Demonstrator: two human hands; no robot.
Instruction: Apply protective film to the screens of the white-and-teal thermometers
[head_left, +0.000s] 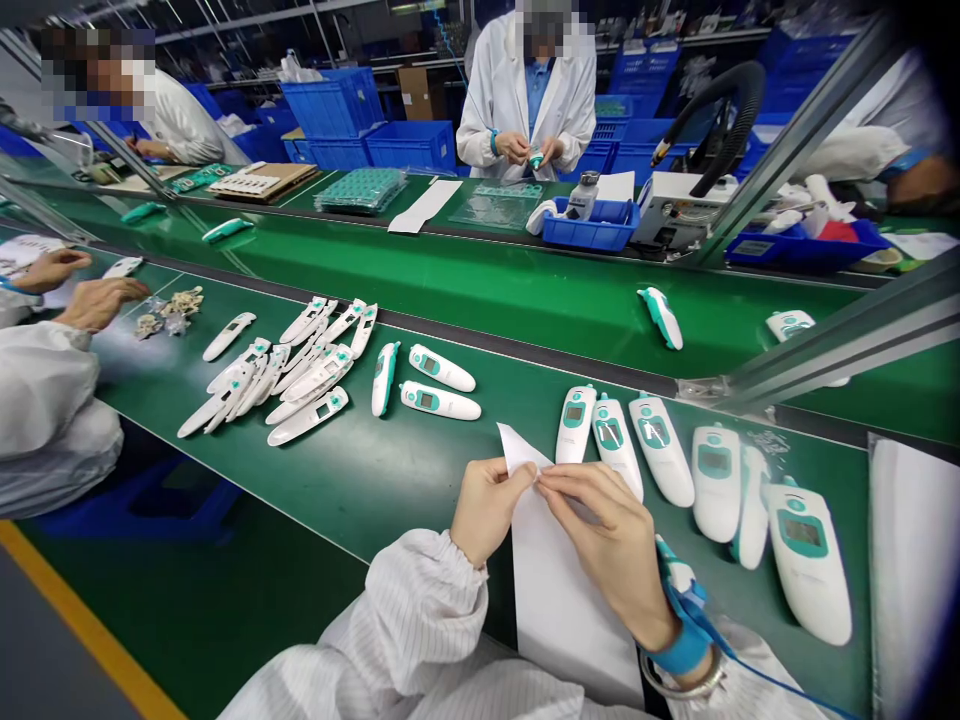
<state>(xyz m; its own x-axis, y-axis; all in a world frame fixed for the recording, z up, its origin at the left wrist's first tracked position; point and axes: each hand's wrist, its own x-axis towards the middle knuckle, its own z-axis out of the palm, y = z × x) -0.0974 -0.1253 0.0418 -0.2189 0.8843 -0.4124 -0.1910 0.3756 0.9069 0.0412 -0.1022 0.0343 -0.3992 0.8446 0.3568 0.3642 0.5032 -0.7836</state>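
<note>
A: Which step's on now?

B: Looks like fine fingertip work on the long white paper sheet [570, 610], which runs from the person's lap up to both hands. L hand [487, 510] pinches its top end b/w thumb & fingers; R hand [606, 540] has its fingertips closed on the same end, right by the L thumb. Anything tiny b/w the tips: can't tell.

A: Next move calls for?

B: I'd say a steady L pinch + light, exact R fingertips. Thin paper prob. creases easily.

A: What's in the way?

B: Just right of the sheet, the blue wrist strap [684, 642] w/ its cord; might snag the partly hidden white-and-teal plastic device [676, 572] by that wrist. Also right of the sheet, six white-and-teal handheld devices w/ small screens [810, 560] on the smooth green table [420, 490]; the nearest crowd the R knuckles, so elbow room's tight.

A: Farther off?

B: Left of the sheet's top, three similar devices [441, 401]; well left, a heap of slim white plastic shells [311, 375], then a co-worker's hands [97, 302]. Beyond the sheet, a green conveyor belt [487, 295] carrying a few devices; farthest, a co-worker in a white coat [487, 80].
</note>
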